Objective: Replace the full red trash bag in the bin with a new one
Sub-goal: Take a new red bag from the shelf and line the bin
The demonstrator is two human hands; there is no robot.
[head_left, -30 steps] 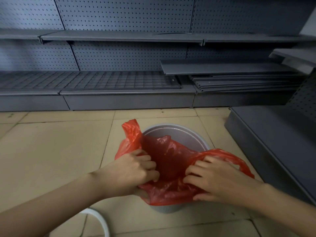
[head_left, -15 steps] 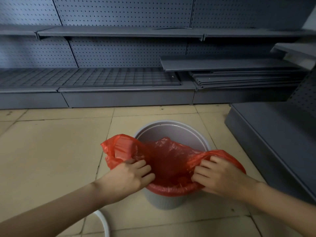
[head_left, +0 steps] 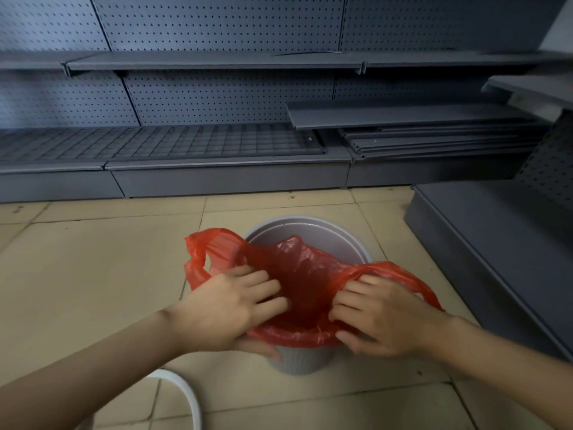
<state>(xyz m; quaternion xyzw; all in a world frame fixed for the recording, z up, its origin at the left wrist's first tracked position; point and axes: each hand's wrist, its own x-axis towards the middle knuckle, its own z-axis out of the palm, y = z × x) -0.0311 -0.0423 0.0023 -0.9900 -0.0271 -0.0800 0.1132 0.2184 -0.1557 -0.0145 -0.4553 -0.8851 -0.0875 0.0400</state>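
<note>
Beyond the fingers, grey pegboard shelving (head_left: pixel 217 97) lines the wall above a tiled floor (head_left: pixel 93 259). Under the fingers stands the grey bin (head_left: pixel 299 363), the red trash bag (head_left: pixel 297 274) draped inside it and folded over its near rim. The left hand (head_left: pixel 229 308) and right hand (head_left: pixel 384 315) each clutch the bag's edge with curled fingers, thumbs underneath. A white ring (head_left: pixel 186 395) lies nearer than the left wrist.
</note>
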